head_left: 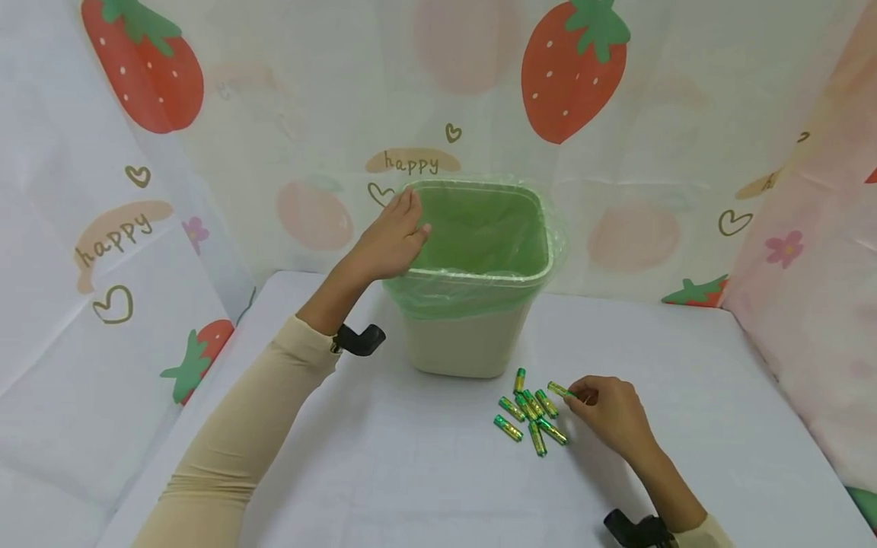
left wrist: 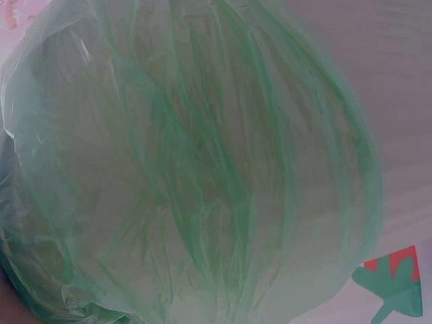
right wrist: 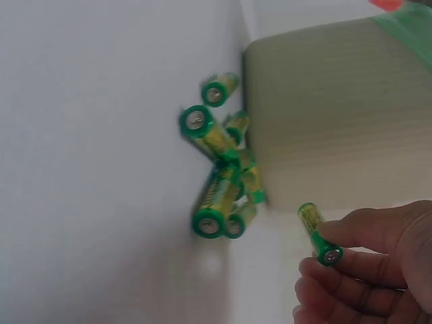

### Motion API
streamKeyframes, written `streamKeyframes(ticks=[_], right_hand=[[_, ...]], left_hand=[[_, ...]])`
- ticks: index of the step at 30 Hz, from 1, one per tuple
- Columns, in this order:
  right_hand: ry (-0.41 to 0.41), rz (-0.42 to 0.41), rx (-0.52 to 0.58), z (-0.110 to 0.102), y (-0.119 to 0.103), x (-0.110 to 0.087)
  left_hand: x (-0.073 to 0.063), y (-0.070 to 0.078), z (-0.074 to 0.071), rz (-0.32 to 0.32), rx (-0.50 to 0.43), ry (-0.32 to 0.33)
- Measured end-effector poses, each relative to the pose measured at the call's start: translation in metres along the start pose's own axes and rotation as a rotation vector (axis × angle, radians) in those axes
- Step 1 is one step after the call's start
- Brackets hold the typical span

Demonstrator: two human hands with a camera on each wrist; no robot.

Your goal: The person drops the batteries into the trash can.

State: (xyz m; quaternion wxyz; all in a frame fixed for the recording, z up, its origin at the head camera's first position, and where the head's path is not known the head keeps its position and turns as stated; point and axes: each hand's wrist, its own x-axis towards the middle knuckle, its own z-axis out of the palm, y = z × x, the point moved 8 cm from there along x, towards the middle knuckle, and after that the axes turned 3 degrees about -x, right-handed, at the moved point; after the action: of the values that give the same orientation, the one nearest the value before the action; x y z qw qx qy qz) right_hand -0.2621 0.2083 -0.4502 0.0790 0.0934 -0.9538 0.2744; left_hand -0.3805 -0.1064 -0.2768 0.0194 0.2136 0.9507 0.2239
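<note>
A light-coloured trash bin (head_left: 459,346) stands upright, lined with a thin green plastic bag (head_left: 473,301) folded over its rim. My left hand (head_left: 393,240) holds the bin's left rim through the bag, thumb over the inner side. The left wrist view is filled by the bag's creased outer side (left wrist: 223,169). My right hand (head_left: 612,411) pinches one green and gold battery (head_left: 559,389) between thumb and fingers, in front of the bin on the right. The same battery (right wrist: 320,236) shows one flat metal end in the right wrist view.
Several more green and gold batteries (head_left: 508,428) lie in a loose cluster on the white table (head_left: 411,472), close to the bin's front. A curtain (head_left: 479,114) printed with strawberries hangs behind and at both sides of the table.
</note>
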Motion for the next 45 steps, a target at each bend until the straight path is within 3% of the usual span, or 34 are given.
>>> streamKeyframes(ticks=[18, 29, 38, 45], right_hand=[[0.034, -0.155, 0.066, -0.052, -0.052, 0.006], [0.045, -0.25, 0.094, -0.079, -0.091, 0.01], [0.103, -0.338, 0.103, -0.119, -0.125, 0.009], [0.104, -0.369, 0.111, -0.137, -0.147, 0.015]], left_hand=[[0.001, 0.001, 0.0, 0.004, 0.0, 0.0], [-0.006, -0.01, 0.002, -0.01, -0.001, 0.004], [-0.001, -0.004, 0.001, 0.003, 0.006, 0.01], [0.0, 0.0, -0.001, 0.004, 0.001, 0.007]])
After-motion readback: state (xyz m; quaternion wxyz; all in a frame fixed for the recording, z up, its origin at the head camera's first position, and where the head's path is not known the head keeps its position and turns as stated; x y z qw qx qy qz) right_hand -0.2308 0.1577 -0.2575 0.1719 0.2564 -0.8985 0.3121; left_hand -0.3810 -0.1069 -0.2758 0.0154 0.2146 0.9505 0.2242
